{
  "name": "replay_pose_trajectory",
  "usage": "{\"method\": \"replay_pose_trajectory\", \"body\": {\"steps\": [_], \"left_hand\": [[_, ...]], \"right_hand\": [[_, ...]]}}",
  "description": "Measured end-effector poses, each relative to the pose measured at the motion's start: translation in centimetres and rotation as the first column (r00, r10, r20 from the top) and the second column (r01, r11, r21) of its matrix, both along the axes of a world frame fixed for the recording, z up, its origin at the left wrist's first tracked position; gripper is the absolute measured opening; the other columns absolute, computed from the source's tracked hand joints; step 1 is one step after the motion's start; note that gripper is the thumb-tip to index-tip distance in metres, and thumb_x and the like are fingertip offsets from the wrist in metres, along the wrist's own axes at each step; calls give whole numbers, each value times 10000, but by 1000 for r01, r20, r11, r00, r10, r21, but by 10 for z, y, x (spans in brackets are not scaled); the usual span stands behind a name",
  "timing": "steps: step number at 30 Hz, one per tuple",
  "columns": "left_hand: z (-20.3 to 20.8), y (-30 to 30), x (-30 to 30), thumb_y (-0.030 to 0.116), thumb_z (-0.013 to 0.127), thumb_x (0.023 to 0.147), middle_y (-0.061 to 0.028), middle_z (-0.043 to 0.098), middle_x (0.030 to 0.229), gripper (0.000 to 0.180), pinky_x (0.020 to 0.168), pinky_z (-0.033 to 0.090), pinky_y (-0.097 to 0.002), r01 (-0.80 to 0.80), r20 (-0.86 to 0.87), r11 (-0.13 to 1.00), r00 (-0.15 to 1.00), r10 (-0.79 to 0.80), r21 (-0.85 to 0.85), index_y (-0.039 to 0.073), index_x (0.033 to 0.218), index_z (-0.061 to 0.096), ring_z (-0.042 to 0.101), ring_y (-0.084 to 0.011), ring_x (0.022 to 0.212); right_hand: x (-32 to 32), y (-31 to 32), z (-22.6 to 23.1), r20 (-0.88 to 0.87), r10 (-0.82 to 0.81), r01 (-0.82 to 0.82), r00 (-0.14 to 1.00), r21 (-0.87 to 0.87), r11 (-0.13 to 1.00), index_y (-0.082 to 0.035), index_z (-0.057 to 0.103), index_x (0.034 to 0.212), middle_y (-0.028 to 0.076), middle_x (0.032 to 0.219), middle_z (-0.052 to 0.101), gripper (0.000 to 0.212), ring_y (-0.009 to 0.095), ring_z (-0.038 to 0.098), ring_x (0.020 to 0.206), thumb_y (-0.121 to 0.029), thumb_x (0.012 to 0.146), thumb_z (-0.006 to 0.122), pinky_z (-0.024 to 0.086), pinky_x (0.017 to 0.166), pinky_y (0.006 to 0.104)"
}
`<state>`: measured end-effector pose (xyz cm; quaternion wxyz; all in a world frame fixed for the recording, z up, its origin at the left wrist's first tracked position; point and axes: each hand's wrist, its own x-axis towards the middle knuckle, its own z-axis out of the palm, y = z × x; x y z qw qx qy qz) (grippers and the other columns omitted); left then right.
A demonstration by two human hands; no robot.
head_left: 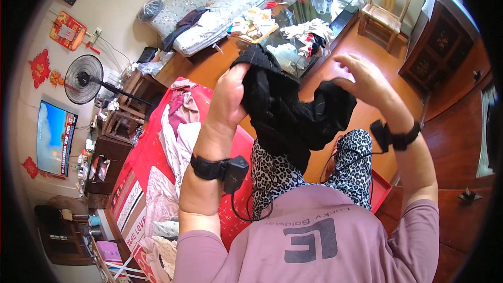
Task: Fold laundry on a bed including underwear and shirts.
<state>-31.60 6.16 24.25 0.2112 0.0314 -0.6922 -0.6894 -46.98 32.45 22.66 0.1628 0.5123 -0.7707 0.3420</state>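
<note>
A black garment hangs in loose folds in front of my body, over my lap. My left hand is closed on its upper left edge, thumb on top and the other fingers hidden by the cloth. Beside the garment's right end is my right hand, its thumb and fingers spread apart. The thumb is close to the cloth; whether it touches I cannot tell. Which kind of garment it is does not show clearly.
Rumpled pale clothes lie on a red bed cover to my left. Ahead are a glass table with cloths and bags, and a patterned sofa. A wooden chair stands far right; a fan is at left.
</note>
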Motion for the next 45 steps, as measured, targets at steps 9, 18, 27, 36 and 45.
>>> {"method": "replay_pose_trajectory", "body": {"steps": [9, 18, 27, 36, 45], "left_hand": [[43, 108, -15, 58, 447, 938, -97, 567, 1202, 329, 976, 435, -293, 99, 232, 974, 962, -147, 204, -36, 1241, 532, 555, -178, 1124], [37, 108, -3, 89, 445, 952, -135, 550, 1263, 370, 1004, 408, -304, 209, 73, 838, 956, -282, 504, -34, 1296, 502, 534, -211, 1166], [43, 191, 50, -40, 447, 880, -168, 375, 1449, 596, 1139, 186, -315, 832, 216, 543, 553, -804, -108, -19, 1451, 280, 300, -230, 1381], [29, 104, 26, 87, 724, 801, -207, 405, 1363, 714, 912, 472, -345, 117, -128, 993, 985, -116, 4, 18, 1382, 315, 583, -268, 1085], [6, 94, 9, 10, 663, 845, 23, 602, 921, 202, 746, 474, -206, 288, -83, 955, 956, -282, 66, 32, 1025, 575, 548, -42, 844]], "right_hand": [[71, -65, -49, 629, 524, -250, 574, -475, 844, -75, 606, 1133, 76, 991, 641, 255, 195, 598, 920, -45, 881, 586, 496, 845, 326], [93, -71, -70, 625, 699, 287, -349, -638, 714, -50, 579, 1178, 81, 1127, 623, 370, 200, 607, 1011, -228, 863, 660, 523, 851, 323], [75, -41, -57, 712, 696, 18, 91, -700, 714, -45, 525, 1281, 85, 1200, 607, 355, 183, 619, 1006, -181, 952, 534, 493, 919, 304], [80, -15, 9, 634, 772, -11, -48, -773, 634, -30, 621, 1119, 108, 1161, 620, 264, 153, 599, 1036, -179, 901, 613, 499, 855, 268], [78, -28, -75, 801, 508, -36, 317, -526, 850, -70, 519, 1294, 83, 1305, 544, 582, 185, 535, 1172, -53, 753, 732, 440, 988, 320]]}}
